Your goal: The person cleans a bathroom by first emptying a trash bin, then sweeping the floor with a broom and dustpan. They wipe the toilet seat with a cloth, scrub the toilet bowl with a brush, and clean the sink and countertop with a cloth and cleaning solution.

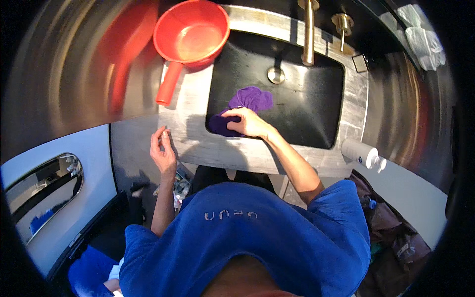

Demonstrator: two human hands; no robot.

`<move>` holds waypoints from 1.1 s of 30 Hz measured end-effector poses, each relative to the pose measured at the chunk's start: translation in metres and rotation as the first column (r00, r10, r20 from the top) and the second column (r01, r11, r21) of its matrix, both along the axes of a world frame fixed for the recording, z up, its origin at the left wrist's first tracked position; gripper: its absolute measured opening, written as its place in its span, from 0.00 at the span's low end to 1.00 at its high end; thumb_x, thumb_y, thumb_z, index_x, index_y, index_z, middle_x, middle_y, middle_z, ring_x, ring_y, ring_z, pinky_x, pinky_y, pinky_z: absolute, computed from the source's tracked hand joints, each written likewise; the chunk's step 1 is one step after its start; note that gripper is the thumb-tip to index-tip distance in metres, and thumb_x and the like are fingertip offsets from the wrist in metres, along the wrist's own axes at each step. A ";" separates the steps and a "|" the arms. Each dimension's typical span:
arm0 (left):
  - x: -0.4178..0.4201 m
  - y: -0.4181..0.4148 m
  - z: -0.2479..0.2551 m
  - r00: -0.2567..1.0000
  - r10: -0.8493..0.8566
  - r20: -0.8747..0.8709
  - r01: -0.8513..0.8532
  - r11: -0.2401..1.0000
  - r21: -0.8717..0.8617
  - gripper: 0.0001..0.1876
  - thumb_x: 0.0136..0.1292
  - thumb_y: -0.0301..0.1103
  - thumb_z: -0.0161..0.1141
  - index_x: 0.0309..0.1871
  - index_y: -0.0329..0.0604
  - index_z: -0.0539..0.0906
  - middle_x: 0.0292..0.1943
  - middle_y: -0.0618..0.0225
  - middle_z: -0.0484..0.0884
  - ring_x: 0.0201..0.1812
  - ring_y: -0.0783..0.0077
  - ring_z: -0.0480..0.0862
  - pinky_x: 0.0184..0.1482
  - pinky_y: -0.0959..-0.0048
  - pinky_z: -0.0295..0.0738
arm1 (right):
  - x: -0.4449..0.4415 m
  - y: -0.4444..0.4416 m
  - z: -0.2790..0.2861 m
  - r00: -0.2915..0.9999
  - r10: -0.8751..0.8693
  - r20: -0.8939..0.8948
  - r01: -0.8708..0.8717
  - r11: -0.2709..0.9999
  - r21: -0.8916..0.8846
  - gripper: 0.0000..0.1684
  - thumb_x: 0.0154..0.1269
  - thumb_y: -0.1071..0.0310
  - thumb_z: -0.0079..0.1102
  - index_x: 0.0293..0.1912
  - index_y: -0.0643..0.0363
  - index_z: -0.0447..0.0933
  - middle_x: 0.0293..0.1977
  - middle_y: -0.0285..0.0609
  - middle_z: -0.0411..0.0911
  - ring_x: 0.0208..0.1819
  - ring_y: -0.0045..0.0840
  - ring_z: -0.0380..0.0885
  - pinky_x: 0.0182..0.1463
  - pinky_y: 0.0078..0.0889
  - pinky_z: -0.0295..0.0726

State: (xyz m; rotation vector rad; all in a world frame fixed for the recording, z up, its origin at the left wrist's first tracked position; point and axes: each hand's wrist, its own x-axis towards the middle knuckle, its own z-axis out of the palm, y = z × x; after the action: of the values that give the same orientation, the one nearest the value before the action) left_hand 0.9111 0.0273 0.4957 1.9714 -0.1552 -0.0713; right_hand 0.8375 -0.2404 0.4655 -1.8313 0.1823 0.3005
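Observation:
A purple cloth point(254, 98) lies bunched in the front left corner of a black rectangular sink point(297, 107). My right hand point(248, 122) is on the cloth, thumb and fingers curved around a fold of it. Nothing is held in my left hand point(162, 150), which hovers at the left front edge of the grey marbled countertop point(193, 144), fingers loosely bent. Behind the left side of the sink stands a red plastic dipper point(196, 33), its handle pointing towards me.
A brass spout point(308, 37) and lever point(342, 26) are at the back. On the right are a white pump bottle point(360, 153) and a small dark-framed item point(360, 63). Mirrored walls flank the counter; a brown bag point(389, 230) sits low at right.

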 end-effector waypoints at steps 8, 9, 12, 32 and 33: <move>-0.011 -0.002 -0.018 0.883 -0.232 0.408 -0.053 0.815 0.578 0.13 0.57 0.29 0.57 0.46 0.37 0.78 0.45 0.57 0.74 0.49 0.56 0.71 0.54 0.63 0.65 | -0.118 -0.128 0.024 0.675 -0.540 -0.503 -0.142 0.573 -0.807 0.29 0.57 0.50 0.46 0.54 0.57 0.72 0.39 0.57 0.79 0.45 0.41 0.78 0.49 0.39 0.76; -0.010 -0.003 -0.019 0.879 -0.235 0.415 -0.062 0.807 0.587 0.13 0.57 0.29 0.57 0.46 0.37 0.78 0.45 0.57 0.74 0.49 0.55 0.71 0.54 0.62 0.65 | -0.119 -0.130 0.015 0.670 -0.549 -0.499 -0.135 0.572 -0.809 0.30 0.59 0.50 0.44 0.54 0.60 0.71 0.40 0.58 0.78 0.46 0.41 0.78 0.49 0.39 0.77; -0.010 -0.003 -0.019 0.870 -0.265 0.416 -0.053 0.789 0.613 0.13 0.57 0.29 0.56 0.46 0.37 0.78 0.46 0.56 0.74 0.49 0.55 0.71 0.53 0.62 0.66 | -0.058 -0.049 -0.015 0.913 -0.284 -0.292 0.211 0.943 -0.257 0.28 0.58 0.54 0.51 0.54 0.61 0.72 0.46 0.50 0.78 0.49 0.35 0.77 0.54 0.32 0.74; -0.011 0.001 -0.028 0.855 -0.205 0.477 -0.103 0.834 0.542 0.14 0.54 0.25 0.56 0.46 0.37 0.78 0.46 0.56 0.74 0.48 0.55 0.72 0.53 0.61 0.66 | -0.144 -0.128 -0.007 0.771 -0.573 -0.278 0.069 0.509 -0.858 0.30 0.59 0.49 0.44 0.54 0.61 0.67 0.30 0.61 0.78 0.35 0.51 0.79 0.42 0.49 0.76; -0.014 0.000 -0.025 0.864 -0.187 0.467 -0.113 0.833 0.542 0.14 0.54 0.25 0.56 0.45 0.37 0.78 0.45 0.56 0.74 0.48 0.55 0.72 0.53 0.61 0.66 | -0.133 -0.121 0.003 0.777 -0.518 -0.358 0.039 0.607 -0.794 0.30 0.57 0.50 0.45 0.52 0.61 0.69 0.31 0.63 0.78 0.37 0.51 0.79 0.44 0.48 0.76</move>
State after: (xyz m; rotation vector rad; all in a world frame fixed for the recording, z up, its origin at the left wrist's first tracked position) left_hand 0.8974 0.0277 0.4704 2.5402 -0.5752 0.4315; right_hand 0.7048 -0.3617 0.4688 -2.4410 1.1955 0.5905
